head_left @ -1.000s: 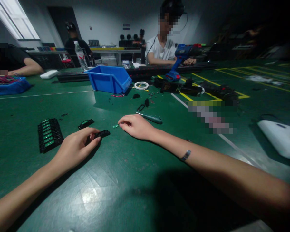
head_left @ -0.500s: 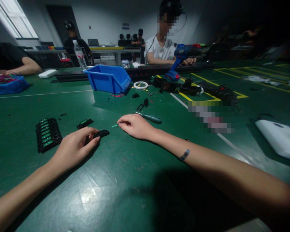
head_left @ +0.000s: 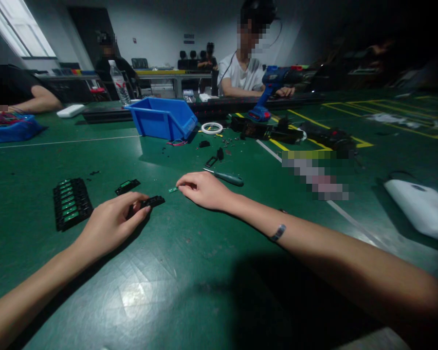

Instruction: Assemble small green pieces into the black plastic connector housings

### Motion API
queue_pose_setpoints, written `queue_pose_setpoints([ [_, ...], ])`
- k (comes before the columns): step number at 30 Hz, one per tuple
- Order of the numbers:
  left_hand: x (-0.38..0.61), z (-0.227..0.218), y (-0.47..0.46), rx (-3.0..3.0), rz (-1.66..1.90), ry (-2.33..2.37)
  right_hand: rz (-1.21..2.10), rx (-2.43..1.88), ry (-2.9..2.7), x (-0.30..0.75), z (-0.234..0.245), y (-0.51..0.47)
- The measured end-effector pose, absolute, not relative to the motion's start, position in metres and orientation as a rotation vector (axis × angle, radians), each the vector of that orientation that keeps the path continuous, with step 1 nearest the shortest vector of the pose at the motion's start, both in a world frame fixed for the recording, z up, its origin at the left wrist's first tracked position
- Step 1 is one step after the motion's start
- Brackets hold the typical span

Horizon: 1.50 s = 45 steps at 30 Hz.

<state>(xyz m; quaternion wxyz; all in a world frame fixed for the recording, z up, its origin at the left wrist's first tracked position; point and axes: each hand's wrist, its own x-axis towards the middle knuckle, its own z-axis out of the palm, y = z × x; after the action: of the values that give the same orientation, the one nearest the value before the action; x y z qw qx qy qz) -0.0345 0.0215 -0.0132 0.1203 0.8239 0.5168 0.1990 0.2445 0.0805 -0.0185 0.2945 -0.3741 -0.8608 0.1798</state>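
Observation:
Between the thumb and fingers of my left hand [head_left: 113, 219] is a narrow black plastic housing [head_left: 156, 200], its far end showing past the fingertips. My right hand [head_left: 202, 188] has its fingertips pinched at the edge of a small green circuit board [head_left: 173, 190], close to the tabletop. Just behind my left hand lies another black housing [head_left: 127, 186] with a green board in it. A row of black housings with green boards [head_left: 71, 204] sits at the left. Beyond my right hand rests a screwdriver [head_left: 226, 178] with a dark green handle.
A blue bin [head_left: 160, 119], a white ring of tape [head_left: 211, 128] and a blue cordless drill [head_left: 266, 95] stand farther back. Black parts and tiny screws lie scattered before them. A white case [head_left: 419, 209] is at the right. A person in white [head_left: 241, 75] sits across the table.
The view has shifted very slightly. Both hands keep their places, with the housing and the circuit board as before.

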Motion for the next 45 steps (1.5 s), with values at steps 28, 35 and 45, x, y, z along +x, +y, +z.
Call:
queue_pose_setpoints([
  [28, -0.0341, -0.0128, 0.0219, 2.390, 0.565, 1.529, 0.475, -0.994, -2.292, 0.2449, -0.0182, 0.0801],
  [35, -0.0341, -0.0124, 0.0210, 2.399, 0.573, 1.522, 0.475, -0.990, -2.289, 0.2444, -0.0182, 0.0803],
  [45, -0.0338, -0.0118, 0.0211, 2.402, 0.568, 1.525, 0.490, -1.016, -2.295, 0.2447, -0.0179, 0.0801],
])
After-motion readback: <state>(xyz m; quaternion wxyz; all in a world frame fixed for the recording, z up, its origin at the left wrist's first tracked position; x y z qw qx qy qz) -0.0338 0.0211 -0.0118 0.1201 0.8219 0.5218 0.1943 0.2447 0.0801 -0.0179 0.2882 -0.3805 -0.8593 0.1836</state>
